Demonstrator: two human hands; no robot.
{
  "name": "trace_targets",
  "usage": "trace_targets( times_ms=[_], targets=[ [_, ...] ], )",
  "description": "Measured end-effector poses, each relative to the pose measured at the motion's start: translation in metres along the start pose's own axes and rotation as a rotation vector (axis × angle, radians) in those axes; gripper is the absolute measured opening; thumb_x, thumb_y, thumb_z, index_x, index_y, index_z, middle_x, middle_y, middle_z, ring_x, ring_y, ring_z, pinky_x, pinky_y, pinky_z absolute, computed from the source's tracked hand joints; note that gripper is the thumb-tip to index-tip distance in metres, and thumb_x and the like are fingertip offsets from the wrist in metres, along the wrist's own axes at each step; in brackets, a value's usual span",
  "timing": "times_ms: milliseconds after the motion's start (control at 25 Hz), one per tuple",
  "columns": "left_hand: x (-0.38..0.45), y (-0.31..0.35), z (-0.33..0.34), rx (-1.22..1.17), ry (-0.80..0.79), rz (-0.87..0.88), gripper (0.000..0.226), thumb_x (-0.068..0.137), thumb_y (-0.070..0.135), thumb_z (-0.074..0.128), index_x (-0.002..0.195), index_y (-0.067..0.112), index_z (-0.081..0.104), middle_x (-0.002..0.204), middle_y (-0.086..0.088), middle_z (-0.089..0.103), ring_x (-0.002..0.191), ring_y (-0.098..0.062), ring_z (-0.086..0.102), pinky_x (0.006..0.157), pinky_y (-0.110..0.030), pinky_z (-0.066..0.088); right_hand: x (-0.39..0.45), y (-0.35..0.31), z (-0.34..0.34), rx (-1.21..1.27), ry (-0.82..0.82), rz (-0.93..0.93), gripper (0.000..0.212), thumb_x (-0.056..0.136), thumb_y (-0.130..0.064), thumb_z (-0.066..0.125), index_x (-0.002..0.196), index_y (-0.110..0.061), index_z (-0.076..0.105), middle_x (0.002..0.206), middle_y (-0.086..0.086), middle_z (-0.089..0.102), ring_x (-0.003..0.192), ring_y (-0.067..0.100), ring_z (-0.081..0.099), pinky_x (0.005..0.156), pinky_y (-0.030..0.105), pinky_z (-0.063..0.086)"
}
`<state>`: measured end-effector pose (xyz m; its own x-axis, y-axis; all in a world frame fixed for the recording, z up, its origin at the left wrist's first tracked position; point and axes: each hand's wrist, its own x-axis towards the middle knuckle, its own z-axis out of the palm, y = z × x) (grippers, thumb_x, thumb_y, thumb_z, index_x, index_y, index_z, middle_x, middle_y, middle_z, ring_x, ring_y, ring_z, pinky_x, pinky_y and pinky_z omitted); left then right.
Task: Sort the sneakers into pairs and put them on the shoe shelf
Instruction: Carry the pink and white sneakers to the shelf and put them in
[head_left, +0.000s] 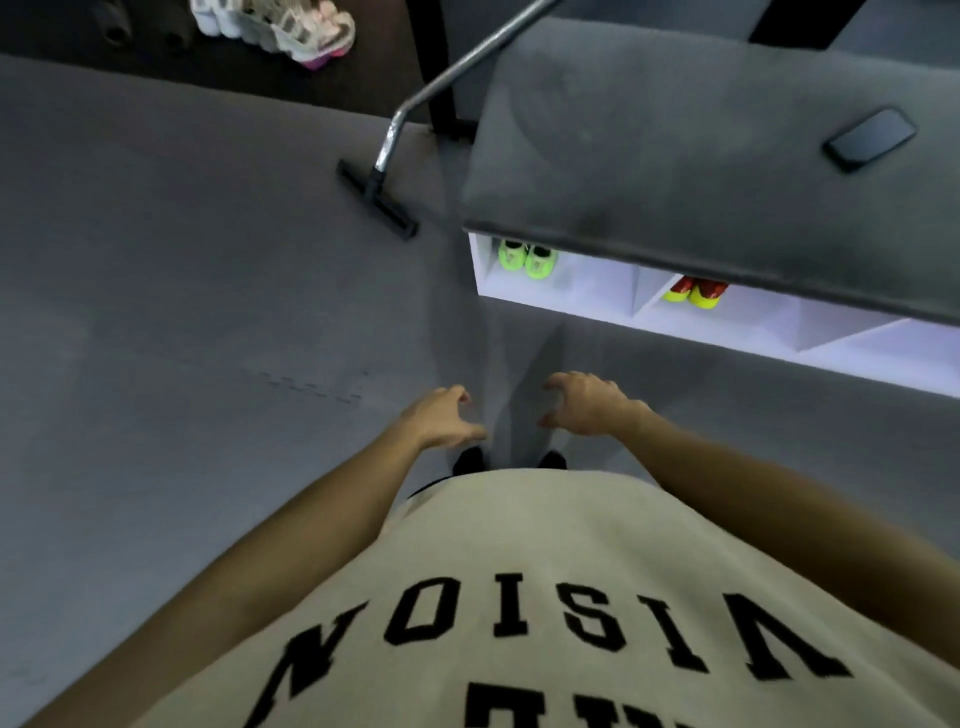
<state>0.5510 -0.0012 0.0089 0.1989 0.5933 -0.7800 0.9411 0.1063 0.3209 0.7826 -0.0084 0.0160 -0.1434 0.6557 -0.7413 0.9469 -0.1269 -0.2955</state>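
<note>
The white shoe shelf (597, 306) stands low at the right under a grey padded top (675, 156). A pair of neon green sneakers (527, 258) sits in its leftmost compartment. A red and yellow pair (696, 293) sits in the compartment beside it. Several pale sneakers with pink soles (291, 26) lie together on the dark floor at the far top left. My left hand (441, 418) and my right hand (584, 402) hover over the grey floor mat in front of me, both empty with fingers curled and apart.
A vacuum wand with a black floor nozzle (376, 195) rests on the grey mat (182, 286) left of the shelf. A dark phone (870, 137) lies on the padded top. A black post (441, 67) stands behind the vacuum. My black shoes (470, 460) peek out below my beige shirt.
</note>
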Motion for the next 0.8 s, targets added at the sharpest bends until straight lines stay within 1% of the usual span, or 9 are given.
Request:
trace_targets(
  times_ms=[120, 240, 360, 480, 560, 680, 800],
  targets=[
    [-0.003, -0.011, -0.005, -0.142, 0.042, -0.097, 0.069, 0.079, 0.052, 0.069, 0.135, 0.018, 0.047, 0.14, -0.006, 0.048, 0.122, -0.024, 0.05, 0.095, -0.034, 0.043, 0.013, 0.003, -0.019, -0.061, -0.02, -0.06, 0.063, 0.079, -0.05, 0.064, 0.134, -0.025, 0.045, 0.137, 0.004, 0.048, 0.125, 0.028, 0.047, 0.103, 0.046, 0.036],
    [-0.009, -0.025, -0.003, -0.281, 0.114, -0.181, 0.065, 0.08, 0.05, 0.07, 0.132, 0.017, 0.049, 0.136, -0.008, 0.05, 0.118, -0.025, 0.051, 0.09, -0.032, 0.041, 0.031, -0.009, -0.027, -0.127, -0.058, -0.122, 0.066, 0.078, -0.046, 0.064, 0.137, -0.025, 0.042, 0.139, 0.005, 0.047, 0.124, 0.028, 0.047, 0.103, 0.044, 0.037],
    [-0.017, -0.043, 0.002, -0.396, 0.169, -0.253, 0.061, 0.078, 0.048, 0.072, 0.126, 0.017, 0.053, 0.13, -0.007, 0.053, 0.114, -0.024, 0.054, 0.092, -0.032, 0.044, 0.049, -0.035, -0.034, -0.196, -0.09, -0.185, 0.068, 0.077, -0.045, 0.064, 0.138, -0.027, 0.042, 0.142, 0.005, 0.046, 0.128, 0.027, 0.045, 0.104, 0.044, 0.035],
    [-0.023, -0.078, 0.003, -0.522, 0.199, -0.32, 0.057, 0.076, 0.046, 0.075, 0.12, 0.016, 0.057, 0.123, -0.005, 0.06, 0.109, -0.025, 0.059, 0.094, -0.035, 0.048, 0.073, -0.08, -0.041, -0.254, -0.137, -0.266, 0.066, 0.075, -0.046, 0.065, 0.136, -0.03, 0.044, 0.142, 0.003, 0.048, 0.129, 0.025, 0.046, 0.105, 0.041, 0.035],
    [-0.025, -0.108, -0.002, -0.571, 0.214, -0.361, 0.059, 0.074, 0.048, 0.075, 0.121, 0.017, 0.057, 0.12, -0.003, 0.06, 0.108, -0.024, 0.059, 0.092, -0.034, 0.048, 0.09, -0.118, -0.043, -0.305, -0.159, -0.3, 0.069, 0.072, -0.05, 0.067, 0.134, -0.032, 0.045, 0.141, 0.002, 0.049, 0.128, 0.025, 0.047, 0.103, 0.04, 0.035],
    [-0.025, -0.156, -0.023, -0.549, 0.218, -0.409, 0.065, 0.074, 0.055, 0.071, 0.127, 0.021, 0.053, 0.128, -0.003, 0.056, 0.111, -0.022, 0.054, 0.094, -0.033, 0.045, 0.119, -0.179, -0.041, -0.312, -0.18, -0.313, 0.07, 0.068, -0.051, 0.067, 0.133, -0.035, 0.045, 0.141, 0.0, 0.049, 0.128, 0.025, 0.047, 0.102, 0.04, 0.035],
    [-0.026, -0.218, -0.063, -0.518, 0.184, -0.433, 0.071, 0.073, 0.062, 0.066, 0.132, 0.027, 0.048, 0.138, -0.002, 0.049, 0.121, -0.024, 0.049, 0.103, -0.04, 0.041, 0.153, -0.255, -0.039, -0.289, -0.197, -0.315, 0.068, 0.07, -0.049, 0.069, 0.133, -0.033, 0.046, 0.141, 0.0, 0.049, 0.128, 0.024, 0.046, 0.106, 0.04, 0.036]
  ],
)
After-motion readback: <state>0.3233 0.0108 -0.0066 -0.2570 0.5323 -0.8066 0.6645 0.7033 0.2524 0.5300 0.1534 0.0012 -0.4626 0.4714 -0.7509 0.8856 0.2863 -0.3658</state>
